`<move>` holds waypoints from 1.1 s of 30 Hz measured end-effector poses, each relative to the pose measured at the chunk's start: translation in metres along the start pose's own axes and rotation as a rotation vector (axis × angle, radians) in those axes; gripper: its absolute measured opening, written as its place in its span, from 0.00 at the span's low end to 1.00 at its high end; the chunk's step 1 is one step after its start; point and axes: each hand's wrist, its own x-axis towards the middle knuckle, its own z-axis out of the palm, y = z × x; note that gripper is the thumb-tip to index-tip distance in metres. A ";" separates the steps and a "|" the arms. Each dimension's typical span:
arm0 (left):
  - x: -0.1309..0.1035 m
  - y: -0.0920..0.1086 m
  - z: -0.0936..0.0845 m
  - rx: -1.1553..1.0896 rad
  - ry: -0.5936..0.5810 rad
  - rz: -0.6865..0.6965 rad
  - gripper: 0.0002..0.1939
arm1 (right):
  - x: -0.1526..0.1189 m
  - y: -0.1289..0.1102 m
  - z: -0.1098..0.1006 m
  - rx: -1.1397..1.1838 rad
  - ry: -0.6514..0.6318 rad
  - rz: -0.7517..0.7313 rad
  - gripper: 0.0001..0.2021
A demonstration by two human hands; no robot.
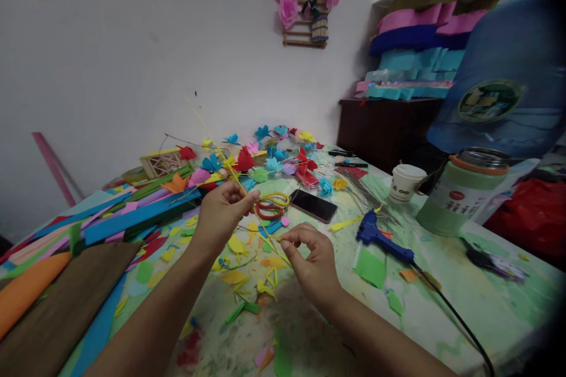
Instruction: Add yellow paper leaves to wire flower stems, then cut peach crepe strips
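Note:
A thin stem wrapped in yellow paper slants across the middle of the view, its far end reaching up past the scissors' height toward the wall. My left hand pinches it partway along between thumb and fingers. Lower and to the right, my right hand has thumb and forefinger pressed together at the stem's near end; a small bit of yellow shows at the fingertips. Just beyond both hands lie scissors with yellow and red handle loops and a dark phone.
Crepe paper strips pile up at left; paper flowers cluster at the back. To the right are a blue glue gun with a trailing cord, thin wires, a white cup and a green bottle. Scraps litter the tabletop.

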 end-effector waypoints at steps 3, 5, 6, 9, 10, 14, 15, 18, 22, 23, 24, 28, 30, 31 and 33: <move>-0.001 0.001 0.001 0.018 0.024 0.011 0.16 | 0.000 -0.001 0.000 -0.018 0.002 -0.029 0.06; -0.002 0.001 0.001 0.036 0.034 0.020 0.16 | 0.000 -0.002 0.000 -0.031 -0.002 -0.055 0.06; -0.002 0.002 0.002 0.044 0.037 0.025 0.16 | 0.000 -0.003 0.000 -0.036 -0.007 -0.067 0.06; -0.003 0.002 0.003 0.053 0.045 0.031 0.16 | 0.000 -0.003 0.000 -0.044 -0.021 -0.090 0.06; -0.004 0.002 0.003 0.048 0.046 0.032 0.16 | 0.000 -0.003 0.000 -0.049 -0.027 -0.093 0.06; -0.005 0.002 0.005 0.025 0.048 0.037 0.17 | -0.002 -0.003 0.001 -0.063 -0.046 -0.111 0.06; -0.005 0.001 0.005 0.022 0.052 0.037 0.17 | -0.003 -0.003 0.001 -0.062 -0.049 -0.117 0.06; -0.005 -0.001 0.005 0.017 0.068 0.035 0.17 | -0.003 -0.002 0.001 -0.058 -0.053 -0.125 0.06; -0.006 0.000 0.007 -0.063 0.067 -0.016 0.16 | -0.002 -0.001 0.001 -0.073 -0.062 -0.124 0.07; -0.006 0.001 0.008 -0.099 0.061 -0.034 0.15 | -0.002 -0.001 0.001 -0.075 -0.067 -0.125 0.06; -0.006 0.002 0.010 -0.137 0.053 -0.052 0.15 | -0.002 -0.001 0.001 -0.075 -0.072 -0.127 0.06; -0.009 0.007 0.013 -0.244 0.036 -0.100 0.14 | -0.003 -0.001 0.002 -0.078 -0.083 -0.138 0.06; -0.009 0.007 0.013 -0.262 0.027 -0.101 0.14 | -0.004 -0.001 0.002 -0.083 -0.082 -0.141 0.06; -0.010 0.007 0.013 -0.269 0.022 -0.101 0.14 | -0.004 -0.001 0.002 -0.084 -0.081 -0.142 0.06; -0.010 0.007 0.013 -0.286 0.003 -0.108 0.15 | -0.004 0.000 0.002 -0.082 -0.083 -0.144 0.06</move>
